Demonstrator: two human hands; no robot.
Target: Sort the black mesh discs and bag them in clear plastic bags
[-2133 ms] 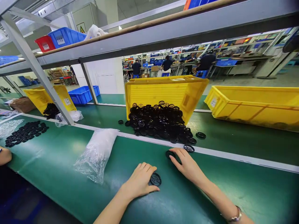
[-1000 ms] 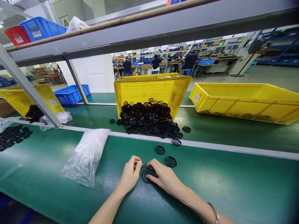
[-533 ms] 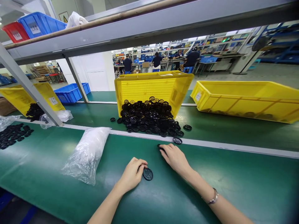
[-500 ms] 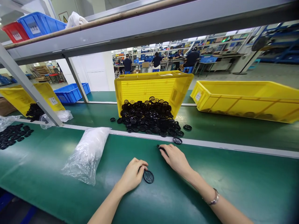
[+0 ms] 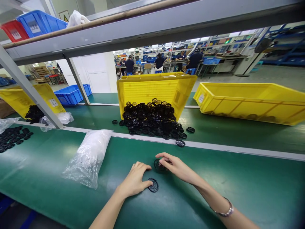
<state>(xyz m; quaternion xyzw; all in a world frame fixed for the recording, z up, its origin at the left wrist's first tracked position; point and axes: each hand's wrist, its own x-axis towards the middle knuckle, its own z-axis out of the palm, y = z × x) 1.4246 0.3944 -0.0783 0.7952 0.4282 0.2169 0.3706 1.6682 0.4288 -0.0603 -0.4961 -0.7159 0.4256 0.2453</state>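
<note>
My left hand (image 5: 135, 178) rests on the green table surface (image 5: 71, 197), its curled fingers pinching the edge of a round black grille disc (image 5: 153, 185) that lies flat. Just above it my right hand (image 5: 175, 166) grips a second black grille disc (image 5: 159, 166) between thumb and fingers, lifted slightly off the surface. A heap of the same black discs (image 5: 152, 122) spills from a tipped yellow bin (image 5: 154, 87) behind the white strip. One loose disc (image 5: 180, 143) lies on that strip.
A clear plastic bag (image 5: 89, 156) lies left of my hands. A long yellow bin (image 5: 250, 100) stands at the right, another yellow bin (image 5: 21, 98) and a blue bin (image 5: 72, 94) at the left. More black discs (image 5: 11, 140) lie far left. People work in the background.
My right hand has drawn back from near the white strip toward my left hand, now carrying a disc. The left hand's disc has shifted slightly lower on the table.
</note>
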